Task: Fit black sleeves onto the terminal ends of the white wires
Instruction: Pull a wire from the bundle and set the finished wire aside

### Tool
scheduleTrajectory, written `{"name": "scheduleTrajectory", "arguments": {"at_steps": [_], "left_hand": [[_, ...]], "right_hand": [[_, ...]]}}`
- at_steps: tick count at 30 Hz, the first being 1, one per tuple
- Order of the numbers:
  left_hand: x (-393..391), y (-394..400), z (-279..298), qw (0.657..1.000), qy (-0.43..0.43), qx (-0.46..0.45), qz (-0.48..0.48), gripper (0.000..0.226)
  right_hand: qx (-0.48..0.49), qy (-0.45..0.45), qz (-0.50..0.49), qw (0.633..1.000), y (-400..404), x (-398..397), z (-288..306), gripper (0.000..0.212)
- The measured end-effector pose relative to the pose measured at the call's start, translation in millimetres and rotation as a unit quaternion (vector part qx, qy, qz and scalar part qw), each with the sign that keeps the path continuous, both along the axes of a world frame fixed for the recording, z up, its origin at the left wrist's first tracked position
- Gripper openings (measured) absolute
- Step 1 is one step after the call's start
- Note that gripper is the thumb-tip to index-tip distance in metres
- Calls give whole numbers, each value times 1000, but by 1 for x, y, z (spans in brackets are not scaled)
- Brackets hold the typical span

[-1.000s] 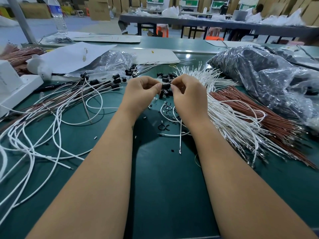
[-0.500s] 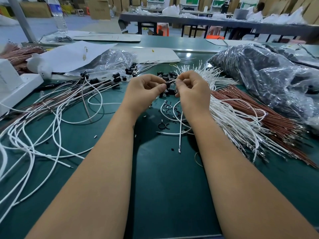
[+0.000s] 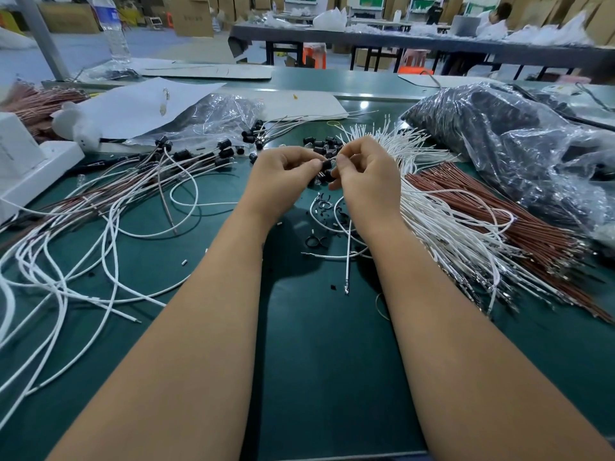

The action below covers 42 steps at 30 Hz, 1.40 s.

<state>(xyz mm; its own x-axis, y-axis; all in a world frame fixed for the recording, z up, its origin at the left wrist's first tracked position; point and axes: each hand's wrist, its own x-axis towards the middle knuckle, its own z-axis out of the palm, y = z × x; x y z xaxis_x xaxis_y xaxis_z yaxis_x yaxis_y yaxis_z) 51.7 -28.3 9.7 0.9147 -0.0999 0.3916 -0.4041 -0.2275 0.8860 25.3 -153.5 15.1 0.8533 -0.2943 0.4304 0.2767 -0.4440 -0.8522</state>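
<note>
Head view: left hand point(image 3: 283, 174) and right hand point(image 3: 364, 171) meet over the green bench point(image 3: 316, 361), fingertips pinching one black sleeve point(image 3: 326, 165) between them, likely for seating on a terminal. White wire point(image 3: 347, 261) hangs below; loose sleeves point(image 3: 321, 143) lie just behind, within reach.

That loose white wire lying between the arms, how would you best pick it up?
Pinch the white wire on its straight insulated stretch, coming from above. It lies flat and alone there on the green mat, and this likely spares the small metal terminal.
</note>
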Motion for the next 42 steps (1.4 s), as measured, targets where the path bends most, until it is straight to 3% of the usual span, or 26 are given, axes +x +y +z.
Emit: {"name": "scheduleTrajectory", "arguments": {"at_steps": [3,12,18,26,35,42], "left_hand": [[1,3,2,999,38,-34,-4,25],[6,4,-4,999,25,-33,2,9],[7,4,-4,999,23,-38,-6,13],[5,3,-4,999,-6,-28,16,10],[4,1,-4,998,-40,18,35,10],[4,-2,-6,993,-88,43,67,6]], "right_hand": [[2,2,1,1000,0,0,0,30],[-2,0,2,1000,-1,0,-1,30],[-5,1,-4,1000,-2,-1,-1,30],[-34,0,-8,999,-1,1,-2,30],[-64,-23,-16,998,-3,3,-3,11],[-44,-24,-21,999,-2,4,-3,9]]}}
